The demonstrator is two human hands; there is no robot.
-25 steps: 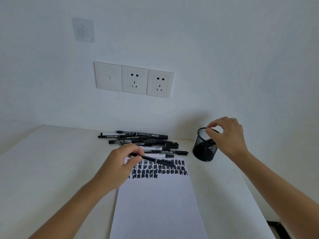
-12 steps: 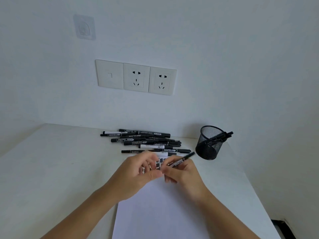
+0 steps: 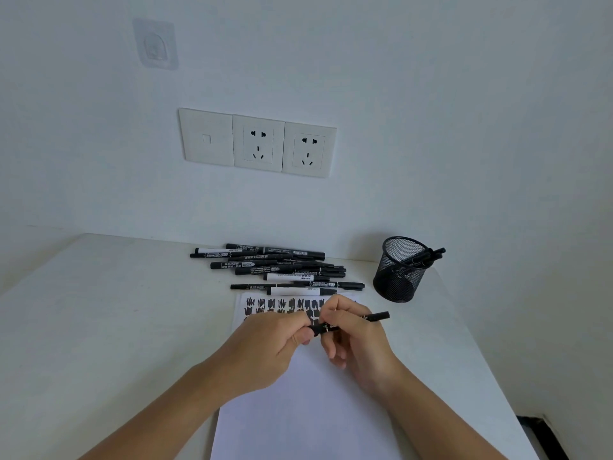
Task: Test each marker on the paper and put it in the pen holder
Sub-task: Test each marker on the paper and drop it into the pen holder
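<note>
Left hand (image 3: pixel 265 343) and right hand (image 3: pixel 356 340) both pinching one marker (image 3: pixel 351 322) over one paper (image 3: pixel 298 410); roughly ten-plus loose markers (image 3: pixel 275 267) near surface (image 3: pixel 99 327) far edge; one pen holder (image 3: pixel 396 277).

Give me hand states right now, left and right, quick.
Left hand: closed on one end of the black marker, above the paper.
Right hand: closed on the same marker's barrel; its far end pokes out toward the pen holder.

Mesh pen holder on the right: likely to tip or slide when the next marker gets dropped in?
The mesh pen holder looks light: thin wire, see-through walls, so a nudge probably slides it on the smooth white table. The markers inside all lean over the right rim, so it may tip that way. It stands near the table's right edge, so steadying it seems wise.
</note>
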